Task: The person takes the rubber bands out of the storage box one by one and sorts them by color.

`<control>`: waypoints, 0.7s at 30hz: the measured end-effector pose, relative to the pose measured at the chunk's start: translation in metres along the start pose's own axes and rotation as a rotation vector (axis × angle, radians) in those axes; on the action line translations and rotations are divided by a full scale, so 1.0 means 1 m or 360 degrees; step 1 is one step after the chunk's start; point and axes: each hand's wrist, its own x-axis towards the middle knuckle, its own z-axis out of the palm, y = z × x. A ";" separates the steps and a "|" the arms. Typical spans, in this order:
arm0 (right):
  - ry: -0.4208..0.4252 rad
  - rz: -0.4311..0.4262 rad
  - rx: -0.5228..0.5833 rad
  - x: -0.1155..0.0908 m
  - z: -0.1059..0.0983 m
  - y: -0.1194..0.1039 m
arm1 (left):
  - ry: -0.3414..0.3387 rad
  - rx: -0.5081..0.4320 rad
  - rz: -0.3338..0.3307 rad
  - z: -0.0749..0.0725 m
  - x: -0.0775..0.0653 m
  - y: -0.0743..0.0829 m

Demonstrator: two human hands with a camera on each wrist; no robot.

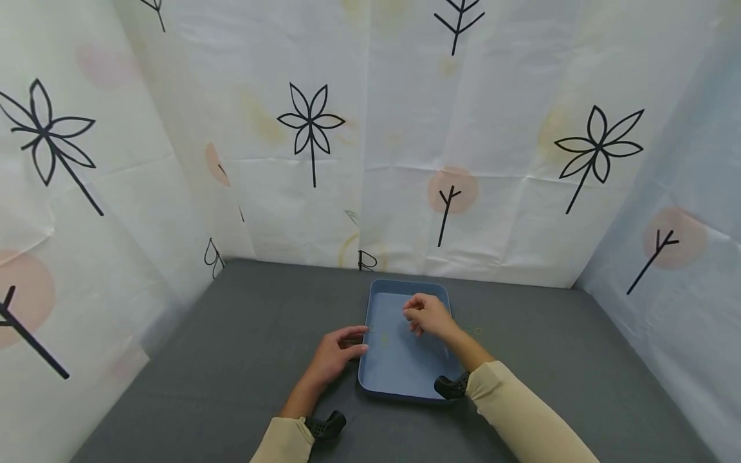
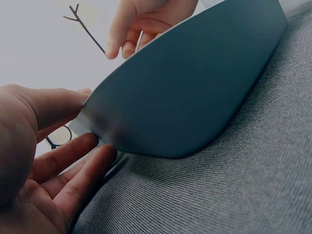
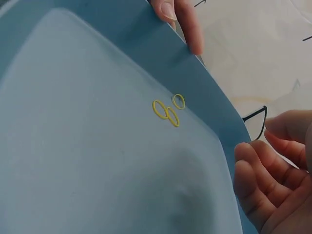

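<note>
A shallow blue tray (image 1: 405,379) sits on the dark grey cloth. Inside it, near its left wall, lie thin yellow loops like rubber bands (image 3: 160,109); three show in the right wrist view. My left hand (image 1: 334,354) is at the tray's left side, its fairly straight fingers touching the rim and outer wall, as the left wrist view shows. Above the far right part of the tray hovers my right hand (image 1: 427,315), fingers loosely bent. The right wrist view shows nothing between its fingers (image 3: 261,195).
To the tray's right, another small yellow loop (image 1: 478,331) lies on the grey cloth (image 1: 260,334). White sheets (image 1: 393,128) printed with black plants stand behind and at both sides. Each wrist wears a black band (image 1: 327,425).
</note>
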 end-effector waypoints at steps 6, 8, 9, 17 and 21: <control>-0.0174 -0.0115 -0.0227 0.012 0.010 0.004 | -0.0032 -0.0018 0.0002 0.000 -0.009 0.021; -0.0242 -0.0175 -0.0310 0.016 0.013 0.005 | -0.0027 -0.0031 0.0003 0.000 -0.008 0.020; -0.0277 -0.0208 -0.0343 0.018 0.014 0.006 | -0.0022 -0.0039 0.0003 0.000 -0.007 0.018; -0.0421 -0.0305 -0.0508 0.027 0.023 0.017 | 0.0009 -0.0028 0.0007 0.001 0.003 -0.010; -0.0393 -0.0340 -0.0561 0.027 0.026 0.020 | 0.0006 -0.0007 0.0012 0.002 0.003 -0.011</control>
